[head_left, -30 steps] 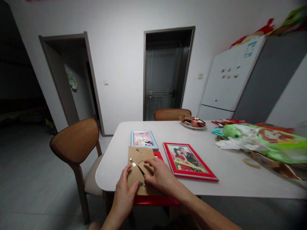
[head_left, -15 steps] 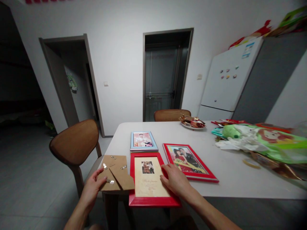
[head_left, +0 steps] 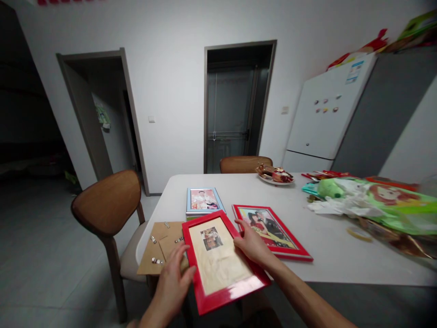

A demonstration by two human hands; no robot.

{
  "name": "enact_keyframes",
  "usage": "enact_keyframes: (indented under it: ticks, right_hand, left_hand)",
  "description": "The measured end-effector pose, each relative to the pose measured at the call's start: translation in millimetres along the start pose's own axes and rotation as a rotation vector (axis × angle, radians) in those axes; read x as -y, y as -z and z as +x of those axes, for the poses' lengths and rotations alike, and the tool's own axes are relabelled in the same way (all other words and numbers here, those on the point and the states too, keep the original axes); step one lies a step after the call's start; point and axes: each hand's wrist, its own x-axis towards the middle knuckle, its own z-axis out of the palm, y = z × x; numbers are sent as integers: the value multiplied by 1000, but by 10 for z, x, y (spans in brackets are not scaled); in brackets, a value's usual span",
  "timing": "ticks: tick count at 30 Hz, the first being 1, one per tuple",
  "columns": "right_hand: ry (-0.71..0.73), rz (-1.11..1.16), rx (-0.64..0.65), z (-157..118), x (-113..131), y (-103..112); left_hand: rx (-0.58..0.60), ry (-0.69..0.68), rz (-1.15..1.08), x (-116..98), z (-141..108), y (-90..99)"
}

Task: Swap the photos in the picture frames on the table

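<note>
A red picture frame [head_left: 235, 291], holding a cream insert with a small photo, is tilted and raised at the table's front edge. My right hand [head_left: 252, 243] grips its right side, thumb on the front and index finger stretched out. At the left side of the frame is my left hand [head_left: 174, 278], fingers and thumb apart, fingertips at the frame's edge. Under and beyond that hand lies a brown backing board [head_left: 150, 259] with small metal clips. To the right, a second red picture frame [head_left: 293, 253] with a couple's photo lies flat.
A blue picture frame [head_left: 218, 207] lies farther back, on top of something. A plate [head_left: 285, 183] of wrapped items stands near the far edge. Plastic packaging [head_left: 403, 205] and a tape roll [head_left: 358, 234] are at the right. A wooden chair [head_left: 105, 205] stands at the left.
The red frame has been lifted, turned and tilted in my right hand. My left hand has let go of the backing board and moved right to the frame's left edge.
</note>
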Motion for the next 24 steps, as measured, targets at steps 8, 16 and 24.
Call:
enact_keyframes:
  ticks: [8, 16, 24]
  right_hand:
    - [-197, 991, 189, -194, 344, 123]
    - [-73, 825, 230, -158, 348, 174]
    - [132, -154, 18, -13, -35, 58]
  left_hand:
    - [115, -172, 35, -534, -21, -445]
    - [-105, -486, 90, -528, 13, -349]
    - [-415, 104, -210, 32, -20, 191]
